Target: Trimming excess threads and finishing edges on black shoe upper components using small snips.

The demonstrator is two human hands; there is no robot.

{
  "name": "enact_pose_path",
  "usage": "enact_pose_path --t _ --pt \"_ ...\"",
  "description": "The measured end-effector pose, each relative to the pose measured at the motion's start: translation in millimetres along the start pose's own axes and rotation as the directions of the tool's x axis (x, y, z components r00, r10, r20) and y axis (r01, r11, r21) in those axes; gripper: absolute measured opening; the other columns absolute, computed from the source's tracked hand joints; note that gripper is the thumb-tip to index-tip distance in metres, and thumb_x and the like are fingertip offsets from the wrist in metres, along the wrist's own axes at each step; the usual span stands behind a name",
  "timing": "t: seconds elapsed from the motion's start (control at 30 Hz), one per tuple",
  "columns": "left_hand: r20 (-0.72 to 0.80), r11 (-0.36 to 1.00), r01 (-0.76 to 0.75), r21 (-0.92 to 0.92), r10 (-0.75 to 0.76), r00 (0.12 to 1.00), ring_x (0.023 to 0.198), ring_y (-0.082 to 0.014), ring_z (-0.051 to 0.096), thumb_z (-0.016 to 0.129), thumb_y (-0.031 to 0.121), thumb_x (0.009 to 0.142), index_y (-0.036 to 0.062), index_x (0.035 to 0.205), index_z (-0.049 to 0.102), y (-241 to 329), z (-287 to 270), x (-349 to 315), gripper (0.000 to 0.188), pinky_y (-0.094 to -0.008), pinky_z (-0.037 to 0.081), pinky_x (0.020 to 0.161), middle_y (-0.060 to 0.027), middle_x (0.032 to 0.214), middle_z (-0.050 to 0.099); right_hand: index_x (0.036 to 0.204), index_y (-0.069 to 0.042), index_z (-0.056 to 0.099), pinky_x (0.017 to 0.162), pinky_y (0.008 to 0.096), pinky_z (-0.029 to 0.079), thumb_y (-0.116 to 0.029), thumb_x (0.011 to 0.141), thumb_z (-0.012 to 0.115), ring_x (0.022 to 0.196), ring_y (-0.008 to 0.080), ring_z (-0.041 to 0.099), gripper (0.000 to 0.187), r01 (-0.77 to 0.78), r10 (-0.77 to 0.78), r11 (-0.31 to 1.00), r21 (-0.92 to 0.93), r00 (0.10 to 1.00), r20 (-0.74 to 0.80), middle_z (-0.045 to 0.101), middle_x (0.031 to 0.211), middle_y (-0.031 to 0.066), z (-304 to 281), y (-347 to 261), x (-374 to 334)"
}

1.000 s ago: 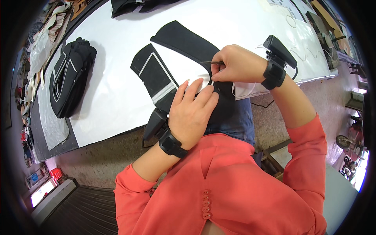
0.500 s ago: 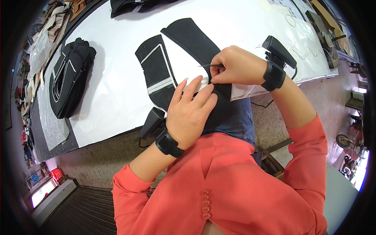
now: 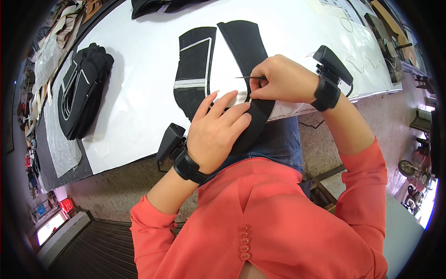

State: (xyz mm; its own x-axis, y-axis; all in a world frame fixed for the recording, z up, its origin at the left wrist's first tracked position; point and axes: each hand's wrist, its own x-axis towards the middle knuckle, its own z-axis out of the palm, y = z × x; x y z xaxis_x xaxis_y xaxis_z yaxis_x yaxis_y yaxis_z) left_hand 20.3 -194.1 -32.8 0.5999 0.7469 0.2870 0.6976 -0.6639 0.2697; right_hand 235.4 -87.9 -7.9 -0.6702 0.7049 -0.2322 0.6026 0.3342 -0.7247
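Nearest, below the hands, a coral top (image 3: 278,209) and blue jeans (image 3: 285,139) are worn. The left hand (image 3: 216,132) is laid palm down, fingers loosely spread and nothing gripped; its fingertips are rested on a curved black fabric piece (image 3: 246,44) trimmed in white. By the right hand (image 3: 285,80), just beside it, a thin dark pointed tool (image 3: 244,77) is held between bent fingers, its tip directed left, while thumb and fingertip are brought to the piece's inner edge; whether that edge is pinched cannot be told. The piece is spread beneath and ahead of the left hand, its two arms extended over the white-covered tabletop (image 3: 134,93). Well left of the hands, a stack of black pieces (image 3: 88,104) is set; farthest ahead, a black bundle (image 3: 162,7) is partly seen.
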Motion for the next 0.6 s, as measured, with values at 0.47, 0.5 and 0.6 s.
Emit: enact_pose_path --t 0.47,0.5,0.6 --pt "-0.02 1.0 0.03 0.003 -0.03 0.999 0.127 -0.0258 0.057 0.06 0.009 0.085 0.0132 0.101 0.071 8 -3 2 0.02 -0.0503 0.038 0.11 0.0012 0.119 0.068 0.078 0.0 0.069 0.058 0.0328 0.048 -0.016 0.077 0.072 0.057 0.0206 0.06 0.017 0.003 -0.005 0.999 -0.044 0.999 -0.04 0.063 0.063 0.0118 2 -1 4" --pt "-0.002 0.999 0.032 0.025 -0.032 0.999 0.127 -0.0257 0.057 0.06 0.009 0.085 0.0132 0.102 0.071 8 -5 0 0.021 -0.0508 0.038 0.11 0.0013 0.12 0.068 0.078 0.0 0.069 0.058 0.033 0.048 -0.016 0.077 0.072 0.057 0.0208 0.06 0.017 -0.013 0.013 0.999 -0.033 1.0 -0.019 0.062 0.063 0.0117 5 -1 3" --pt "0.006 0.999 0.035 0.036 -0.035 0.999 0.127 -0.0257 0.057 0.06 0.009 0.085 0.0132 0.103 0.071 9 -4 -2 0.021 -0.0517 0.037 0.11 0.0012 0.122 0.068 0.078 0.0 0.069 0.059 0.0336 0.048 -0.017 0.077 0.072 0.058 0.0214 0.061 0.018 -0.01 0.007 0.997 -0.072 0.999 -0.034 0.062 0.063 0.012 8 -2 1"
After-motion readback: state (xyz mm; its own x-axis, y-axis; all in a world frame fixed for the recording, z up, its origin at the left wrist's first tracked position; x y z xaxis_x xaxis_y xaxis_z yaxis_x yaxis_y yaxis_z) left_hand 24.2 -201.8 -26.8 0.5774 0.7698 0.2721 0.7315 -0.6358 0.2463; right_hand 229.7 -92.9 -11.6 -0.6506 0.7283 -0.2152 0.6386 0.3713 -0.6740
